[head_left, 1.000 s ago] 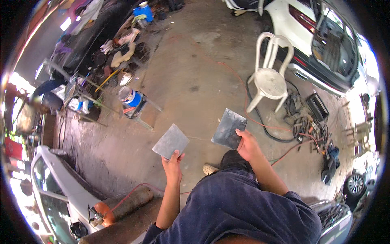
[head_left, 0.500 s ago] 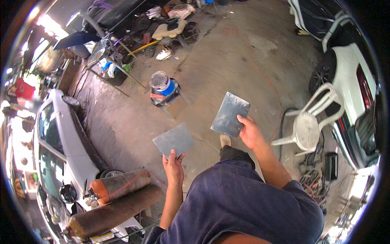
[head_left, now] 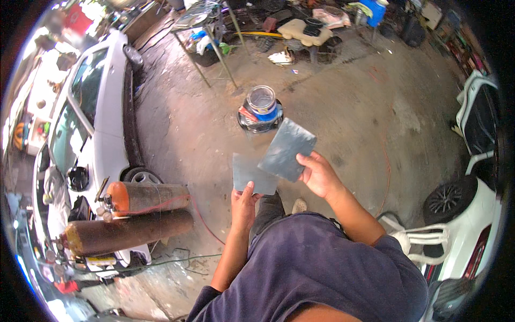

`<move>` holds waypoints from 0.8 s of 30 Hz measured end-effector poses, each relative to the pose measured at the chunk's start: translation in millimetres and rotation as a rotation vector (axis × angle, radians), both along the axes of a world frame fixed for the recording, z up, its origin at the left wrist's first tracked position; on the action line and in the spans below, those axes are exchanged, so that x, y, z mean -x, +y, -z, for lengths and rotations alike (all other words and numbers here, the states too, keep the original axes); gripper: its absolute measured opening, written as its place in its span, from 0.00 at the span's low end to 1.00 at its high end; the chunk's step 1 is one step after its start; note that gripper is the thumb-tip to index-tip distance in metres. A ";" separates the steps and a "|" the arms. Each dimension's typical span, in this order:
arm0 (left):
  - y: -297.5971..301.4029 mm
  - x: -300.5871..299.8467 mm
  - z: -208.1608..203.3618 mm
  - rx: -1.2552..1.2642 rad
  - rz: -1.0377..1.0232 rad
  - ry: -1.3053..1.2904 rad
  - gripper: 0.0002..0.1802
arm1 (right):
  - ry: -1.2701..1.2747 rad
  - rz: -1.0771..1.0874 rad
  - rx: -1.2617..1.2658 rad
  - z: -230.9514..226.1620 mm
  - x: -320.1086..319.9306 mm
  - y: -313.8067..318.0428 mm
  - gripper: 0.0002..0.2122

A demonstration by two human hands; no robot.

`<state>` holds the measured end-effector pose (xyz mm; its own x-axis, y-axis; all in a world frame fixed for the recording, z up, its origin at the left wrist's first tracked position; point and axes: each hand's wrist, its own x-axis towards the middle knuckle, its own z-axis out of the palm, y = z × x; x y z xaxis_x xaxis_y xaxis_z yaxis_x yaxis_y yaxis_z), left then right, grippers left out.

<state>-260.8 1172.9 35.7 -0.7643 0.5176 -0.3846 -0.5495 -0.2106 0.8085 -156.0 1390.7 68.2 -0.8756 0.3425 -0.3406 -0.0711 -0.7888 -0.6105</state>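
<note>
Each of my hands grips a thin, flat grey sheet by its edge. My left hand [head_left: 244, 206] pinches the lighter, smooth grey sheet [head_left: 249, 174] at its lower edge, thumb on top. In my right hand [head_left: 320, 174] is a darker grey sheet [head_left: 288, 148] with a mottled, slightly shiny face, held at its right side. The darker sheet overlaps the lighter one's right corner; whether they touch I cannot tell. Ahead of both stands a small dark stool [head_left: 251, 124] carrying an open blue and white can [head_left: 262, 100] and a reddish block [head_left: 247, 114].
At left is a silver car [head_left: 110, 112], with an orange-topped gas cylinder [head_left: 153, 197] and a brown one [head_left: 134, 232] lying beside it. A white plastic chair [head_left: 421, 241] and a white car [head_left: 477, 214] are at right. Cluttered metal table [head_left: 196, 21] stands far ahead.
My view has swung left. The two sheets have come together, from well apart to overlapping, and the stool with the can now appears nearer the middle.
</note>
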 end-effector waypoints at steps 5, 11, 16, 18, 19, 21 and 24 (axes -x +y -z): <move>13.7 49.6 16.0 -0.015 0.004 0.035 0.34 | 0.024 -0.224 -0.126 12.1 91.9 -14.3 0.15; 31.5 129.8 37.0 -0.251 0.023 -0.038 0.51 | -0.097 -0.364 -0.355 7.2 189.6 -22.8 0.14; 34.0 193.4 39.0 -0.038 0.076 0.170 0.41 | -0.209 -0.487 -0.558 16.0 256.1 -20.0 0.13; 32.2 206.6 39.8 0.105 -0.086 0.116 0.29 | -0.220 -0.599 -0.628 14.1 273.9 -26.1 0.13; 24.5 217.1 42.2 0.119 -0.119 0.082 0.30 | -0.198 -0.678 -0.611 7.2 286.0 -28.0 0.12; 5.7 234.4 50.8 0.134 -0.190 0.003 0.32 | -0.162 -0.844 -0.583 -17.2 308.0 -29.8 0.11; -4.3 251.0 23.9 0.063 -0.274 -0.147 0.38 | -0.149 -0.748 -0.725 -32.6 331.4 -26.7 0.10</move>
